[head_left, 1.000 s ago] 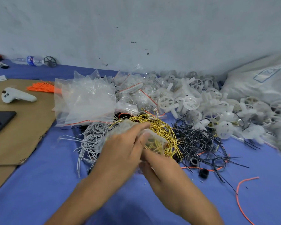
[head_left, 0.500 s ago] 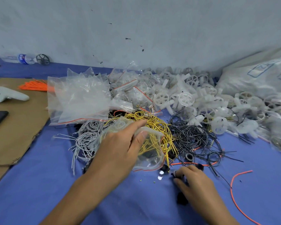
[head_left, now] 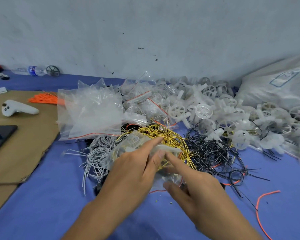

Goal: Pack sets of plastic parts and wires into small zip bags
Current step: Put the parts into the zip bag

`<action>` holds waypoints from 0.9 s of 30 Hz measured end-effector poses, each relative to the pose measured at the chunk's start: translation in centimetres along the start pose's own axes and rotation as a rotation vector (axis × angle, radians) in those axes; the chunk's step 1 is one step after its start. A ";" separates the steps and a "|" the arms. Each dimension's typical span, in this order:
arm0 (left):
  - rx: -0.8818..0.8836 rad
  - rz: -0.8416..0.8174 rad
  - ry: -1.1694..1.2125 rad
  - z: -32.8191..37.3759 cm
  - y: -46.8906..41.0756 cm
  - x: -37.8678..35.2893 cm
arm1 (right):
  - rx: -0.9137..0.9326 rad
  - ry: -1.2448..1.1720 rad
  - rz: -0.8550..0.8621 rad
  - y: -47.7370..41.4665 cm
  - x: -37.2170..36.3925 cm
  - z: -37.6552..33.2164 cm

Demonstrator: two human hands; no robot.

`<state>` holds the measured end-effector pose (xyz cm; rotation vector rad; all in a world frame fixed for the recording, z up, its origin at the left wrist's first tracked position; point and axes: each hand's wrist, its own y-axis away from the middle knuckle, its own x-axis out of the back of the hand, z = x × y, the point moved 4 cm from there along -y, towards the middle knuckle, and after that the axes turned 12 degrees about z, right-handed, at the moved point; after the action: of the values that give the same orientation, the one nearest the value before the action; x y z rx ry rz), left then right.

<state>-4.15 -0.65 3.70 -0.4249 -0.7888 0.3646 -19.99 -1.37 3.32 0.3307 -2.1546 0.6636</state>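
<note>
The fingers (head_left: pixel 154 142) of my left hand (head_left: pixel 133 172) are curled round the small zip bag (head_left: pixel 170 176), forefinger laid along its top and thumb pressed into its side. They hold it just over the yellow wires (head_left: pixel 164 134). My right hand (head_left: pixel 199 189) has forefinger and thumb either side of the bag's near end, by the red zip strip, pinching the film. Whether a small part sits between them I cannot tell. A white wheel shows faintly through the far end of the bag. The film looks slack, so I judge the mouth could fold shut and spill a piece into the tangle below. The yellow loops could also hook a fingertip and be dragged in, and a wire end left across the strip would stop it sealing. Both forearms rise from the lower edge and converge. The left is palm down over the bag, and the right sits nearer me, forefinger stretched forward. Black wires (head_left: pixel 210 151) lie to the right on the blue worktop (head_left: pixel 42 205), with the plastic parts (head_left: pixel 203 110) heaped behind.
</note>
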 end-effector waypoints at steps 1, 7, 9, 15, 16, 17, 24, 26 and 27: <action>0.002 0.010 -0.001 -0.1 0.0 0.2 | 0.001 -0.101 0.055 -0.1 0.5 0.2; 0.006 0.008 -0.003 -0.3 0.2 0.8 | -0.132 -0.373 0.415 -6.3 3.8 3.3; -0.010 -0.006 -0.008 -0.1 0.3 0.8 | -0.126 -0.277 0.286 -10.4 2.0 4.4; -0.017 -0.028 0.004 -0.2 0.2 1.1 | 0.096 0.161 -0.232 -20.3 -8.3 4.4; -0.011 -0.032 0.012 -0.2 0.1 1.1 | 0.093 0.193 -0.290 -21.2 -9.6 4.4; -0.001 -0.037 0.020 -0.3 0.1 1.1 | 0.085 0.226 -0.337 -21.8 -10.7 4.4; 0.019 -0.038 0.029 -0.7 -0.1 1.1 | -0.006 0.085 -0.158 -23.2 -7.8 4.2; 0.014 -0.040 0.034 -0.7 0.0 0.9 | -0.049 -0.023 -0.062 -22.6 -5.2 4.3; 0.011 -0.039 0.039 -0.7 -0.1 0.8 | -0.072 -0.093 -0.008 -22.2 -3.9 4.5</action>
<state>-3.09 -0.46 3.81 -0.4046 -0.7558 0.3233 -10.59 -22.17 5.62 0.3368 -2.2582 0.5753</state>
